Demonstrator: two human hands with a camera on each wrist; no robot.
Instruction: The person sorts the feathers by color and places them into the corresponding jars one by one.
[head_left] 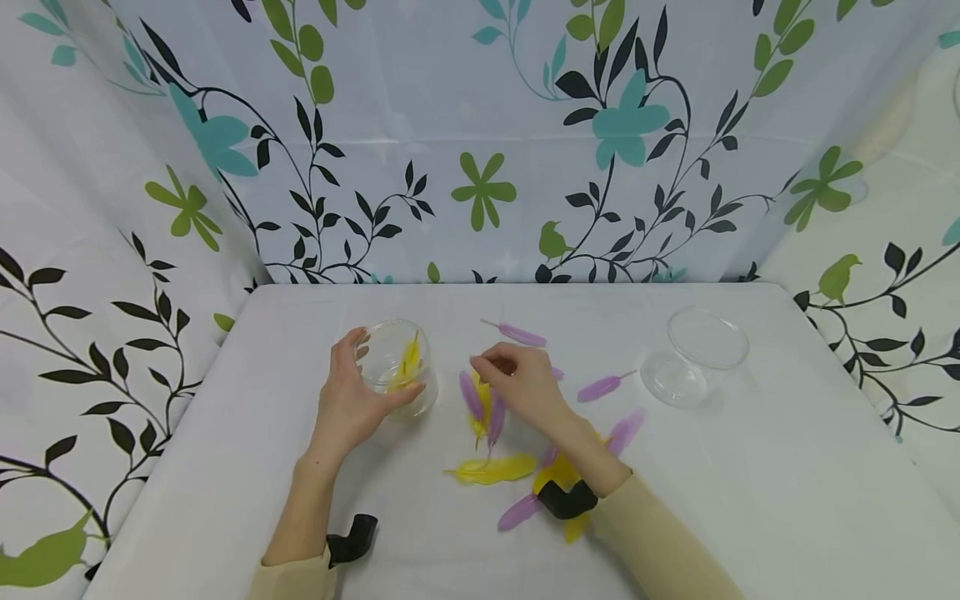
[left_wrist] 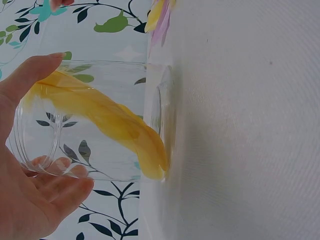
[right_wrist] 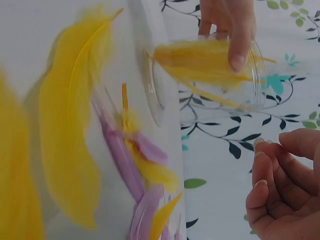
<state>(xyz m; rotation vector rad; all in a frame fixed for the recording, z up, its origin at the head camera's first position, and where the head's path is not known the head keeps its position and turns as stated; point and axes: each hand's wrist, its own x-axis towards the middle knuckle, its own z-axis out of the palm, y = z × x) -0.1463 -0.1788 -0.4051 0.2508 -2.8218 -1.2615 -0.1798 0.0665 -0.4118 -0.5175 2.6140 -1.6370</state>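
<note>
My left hand (head_left: 348,408) grips a clear cup (head_left: 428,387) at the left of the table, thumb on the near side and fingers around the far side. Inside the cup lean yellow feathers (left_wrist: 117,120), their quills reaching the rim in the right wrist view. My right hand (head_left: 531,387) hovers to the right of the cup, above loose feathers. Its fingers are loosely bent, thumb near the index fingertip, and nothing shows between them in the right wrist view. Under and beside it lie purple feathers (head_left: 471,396) and a yellow feather (head_left: 495,470).
A second clear cup (head_left: 708,340) stands at the right of the white table (head_left: 780,483). One purple feather (head_left: 522,335) lies farther back, another (head_left: 600,388) toward that cup. More yellow and purple feathers spread beneath the right forearm. A leaf-patterned curtain (head_left: 420,108) hangs behind the table.
</note>
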